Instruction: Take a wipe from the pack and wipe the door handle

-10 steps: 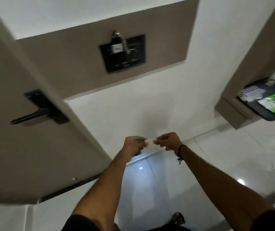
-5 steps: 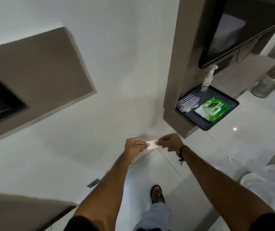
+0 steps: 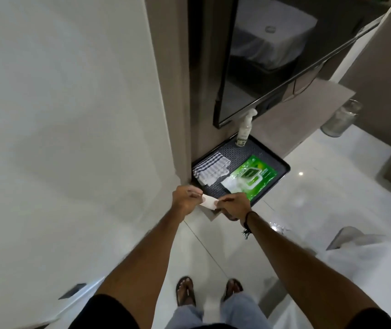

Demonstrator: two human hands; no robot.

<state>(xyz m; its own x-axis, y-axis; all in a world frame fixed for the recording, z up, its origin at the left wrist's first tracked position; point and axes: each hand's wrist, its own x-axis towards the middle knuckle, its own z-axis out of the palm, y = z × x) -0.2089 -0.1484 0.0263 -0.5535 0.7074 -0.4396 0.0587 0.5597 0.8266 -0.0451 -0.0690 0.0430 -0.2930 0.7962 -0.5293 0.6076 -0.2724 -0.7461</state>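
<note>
Head view, looking down past both forearms. The wipe [image 3: 209, 202] is a small white piece, folded or bunched into a short strip, stretched between the two hands just below frame centre. Its surface looks plain and matte; no print visible. Only the middle section shows, the ends being covered by fingers.

Left hand [image 3: 186, 200]: clenched, fingertips pinching the wipe's 9 o'clock end. Right hand [image 3: 236, 206]: fingers curled and gripping the 3 o'clock end; a dark cord band [image 3: 247, 224] sits on that wrist with a frayed tail hanging down.

At 1 o'clock from the hands, just beyond them, a dark tray [image 3: 282, 170] rests on a ledge. On it lies the wipe pack [image 3: 253, 180], flat, glossy green with a white-outlined flap panel at its middle and a white patch at its 8 o'clock corner; whether that patch is a protruding wipe or part of the pack I cannot tell. The right hand overlaps the pack's near edge in the view. At 9 o'clock of the pack, a folded cloth [image 3: 211, 170], white with dark stripes on its upper fold. At 12 o'clock on the tray, upright against the back edge, a white spray bottle [image 3: 245, 129].

Above the tray, a dark-framed mirror [image 3: 272, 55]. At 3 o'clock, far side, a clear glass jar [image 3: 341, 121] on the pale glossy floor [image 3: 308, 198]. Sandalled feet [image 3: 210, 292] at 6 o'clock. Door handle out of frame.
</note>
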